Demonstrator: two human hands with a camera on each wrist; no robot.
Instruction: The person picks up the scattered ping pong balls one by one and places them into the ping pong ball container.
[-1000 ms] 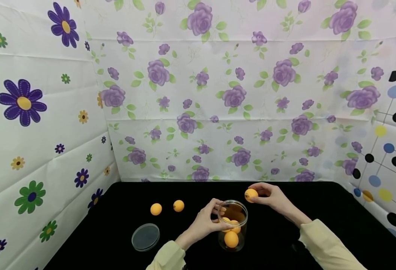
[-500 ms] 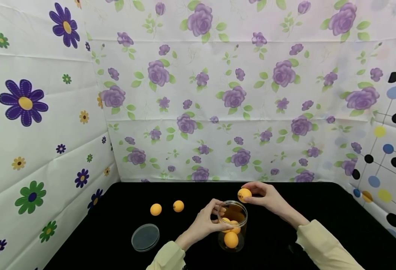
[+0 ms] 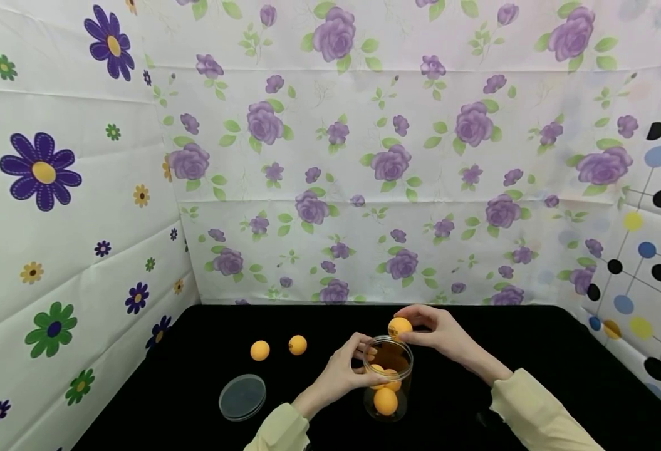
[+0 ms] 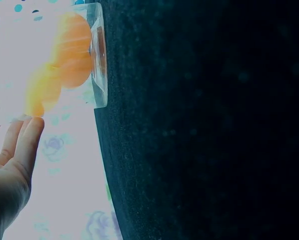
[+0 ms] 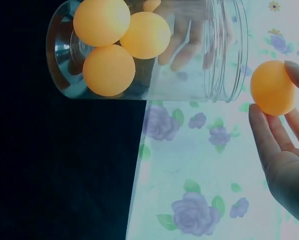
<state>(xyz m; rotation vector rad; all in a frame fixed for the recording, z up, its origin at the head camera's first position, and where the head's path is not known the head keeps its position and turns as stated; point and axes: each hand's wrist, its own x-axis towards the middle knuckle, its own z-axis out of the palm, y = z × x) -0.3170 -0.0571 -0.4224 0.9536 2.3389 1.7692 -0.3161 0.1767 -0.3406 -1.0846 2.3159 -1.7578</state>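
A clear jar (image 3: 408, 371) stands upright on the black tabletop, its mouth uncovered. Several orange ping-pong balls (image 5: 108, 70) lie inside it near the bottom. My left hand (image 3: 336, 374) grips the jar from the left, just under the rim, thumb on the near side and fingers on the far side. In the left wrist view, its fingertips (image 4: 35, 125) show against the jar wall. My right hand (image 3: 442, 333) pinches another orange ping-pong ball (image 3: 399, 328) between thumb and fingertips. That ball hangs at the back of the jar's mouth, and the right wrist view shows it just outside the rim.
Two more orange balls, one left (image 3: 260, 351) and one right (image 3: 298, 345), rest on the table beyond the left hand. A round clear lid (image 3: 242, 397) lies flat in front of them. Floral cloth walls (image 3: 330, 188) enclose the back and sides.
My right hand has carried its ball leftward, from right of the jar to the mouth's back edge. The left hand and the jar have stayed in place.
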